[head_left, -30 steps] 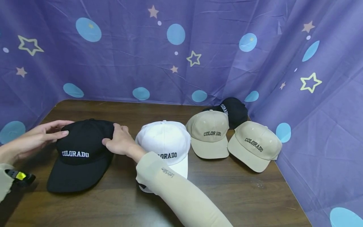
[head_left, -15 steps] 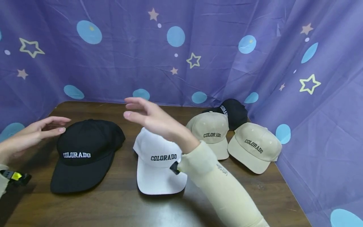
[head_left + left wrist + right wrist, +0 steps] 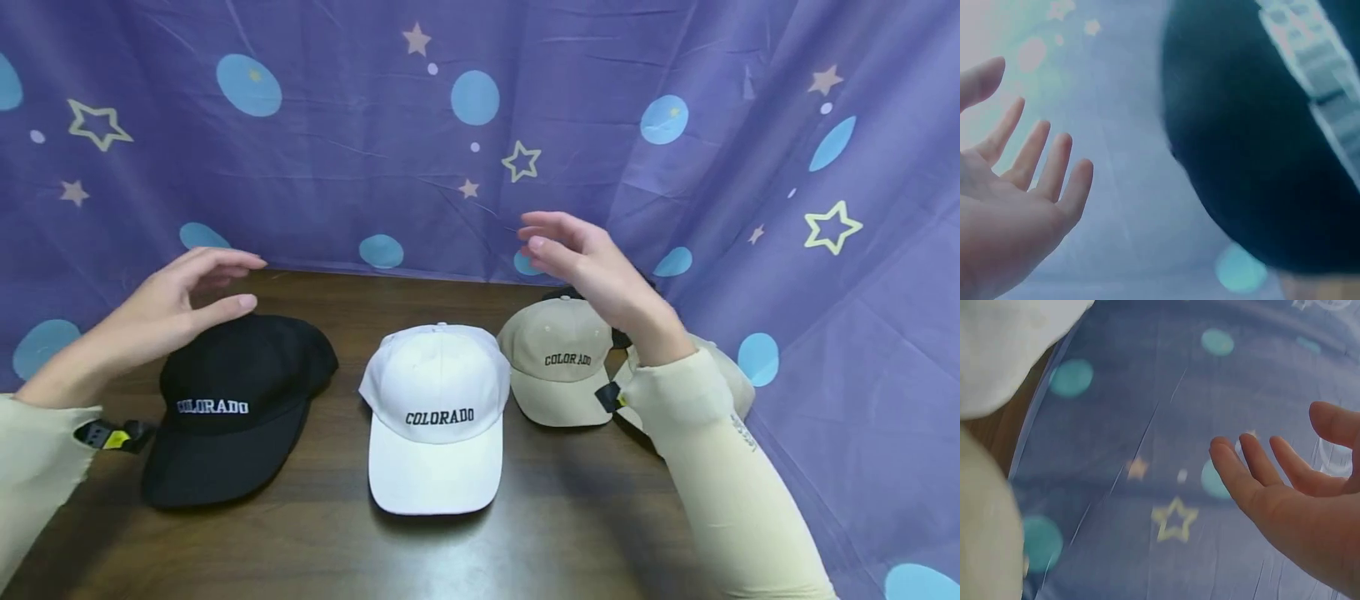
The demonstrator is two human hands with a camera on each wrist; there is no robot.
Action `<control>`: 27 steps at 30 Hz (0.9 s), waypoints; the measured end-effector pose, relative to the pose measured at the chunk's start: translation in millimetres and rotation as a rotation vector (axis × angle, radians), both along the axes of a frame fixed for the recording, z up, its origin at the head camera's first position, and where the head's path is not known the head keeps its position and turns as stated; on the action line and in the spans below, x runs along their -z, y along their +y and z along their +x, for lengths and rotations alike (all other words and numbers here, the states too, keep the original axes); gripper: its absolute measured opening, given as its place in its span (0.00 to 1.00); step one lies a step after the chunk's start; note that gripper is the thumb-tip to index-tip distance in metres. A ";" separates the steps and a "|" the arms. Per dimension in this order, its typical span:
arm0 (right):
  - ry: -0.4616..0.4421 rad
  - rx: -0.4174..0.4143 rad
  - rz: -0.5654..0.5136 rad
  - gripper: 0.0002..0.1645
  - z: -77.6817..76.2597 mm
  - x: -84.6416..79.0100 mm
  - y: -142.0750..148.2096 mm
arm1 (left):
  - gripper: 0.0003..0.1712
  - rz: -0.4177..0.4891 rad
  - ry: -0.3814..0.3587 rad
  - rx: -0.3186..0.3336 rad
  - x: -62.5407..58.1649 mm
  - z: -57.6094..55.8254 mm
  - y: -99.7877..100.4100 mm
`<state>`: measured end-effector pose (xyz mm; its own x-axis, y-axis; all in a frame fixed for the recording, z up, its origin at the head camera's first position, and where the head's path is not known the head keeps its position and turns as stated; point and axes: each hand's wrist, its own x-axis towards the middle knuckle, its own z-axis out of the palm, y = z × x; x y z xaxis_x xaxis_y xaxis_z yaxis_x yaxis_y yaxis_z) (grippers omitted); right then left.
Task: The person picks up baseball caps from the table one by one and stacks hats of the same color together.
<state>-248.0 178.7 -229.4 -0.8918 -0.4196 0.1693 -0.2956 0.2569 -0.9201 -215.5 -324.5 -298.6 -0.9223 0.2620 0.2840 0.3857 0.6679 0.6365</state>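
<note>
My left hand (image 3: 247, 282) hovers open just above the crown of a black cap (image 3: 240, 392) lettered COLORADO at the table's left, not touching it. In the left wrist view the left hand (image 3: 1029, 125) shows spread fingers beside the black cap (image 3: 1260, 156). My right hand (image 3: 528, 236) is raised open in the air above a tan cap (image 3: 558, 350). The right hand (image 3: 1272, 434) holds nothing in the right wrist view. A white cap (image 3: 438, 400) lies between the black and tan caps, brim toward me. A second tan cap (image 3: 738, 375) is mostly hidden behind my right forearm.
The caps lie on a dark wooden table (image 3: 600, 517). A purple curtain (image 3: 337, 167) with stars and blue dots closes off the back and both sides. A black strap with a yellow tag (image 3: 112, 435) sits at my left wrist.
Both hands let go of the black cap. My right hand has swung right across the white cap to above the tan cap. My left hand has lifted and drifted right over the black cap.
</note>
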 end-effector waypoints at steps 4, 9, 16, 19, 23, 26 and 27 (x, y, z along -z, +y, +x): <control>-0.016 0.084 -0.020 0.29 -11.2 6.7 32.6 | 0.29 0.008 0.115 0.077 -8.0 -0.1 34.8; -0.001 0.229 0.025 0.30 -23.0 18.3 68.4 | 0.32 -0.019 0.189 0.149 -12.9 5.0 71.7; -0.015 0.463 0.157 0.33 -46.2 50.7 114.9 | 0.32 -0.031 0.178 0.215 -10.7 11.2 112.3; -0.053 0.539 0.221 0.36 -53.2 65.5 131.7 | 0.32 -0.026 0.177 0.241 -9.1 13.8 125.8; -0.113 0.598 0.294 0.41 -59.5 82.0 150.4 | 0.32 -0.019 0.207 0.290 -8.5 15.5 142.5; -0.156 0.622 0.349 0.43 -65.0 93.6 162.5 | 0.32 -0.013 0.218 0.324 -7.1 15.3 154.6; -0.170 0.629 0.369 0.44 -67.0 97.5 166.0 | 0.32 -0.013 0.218 0.333 -6.1 15.2 158.4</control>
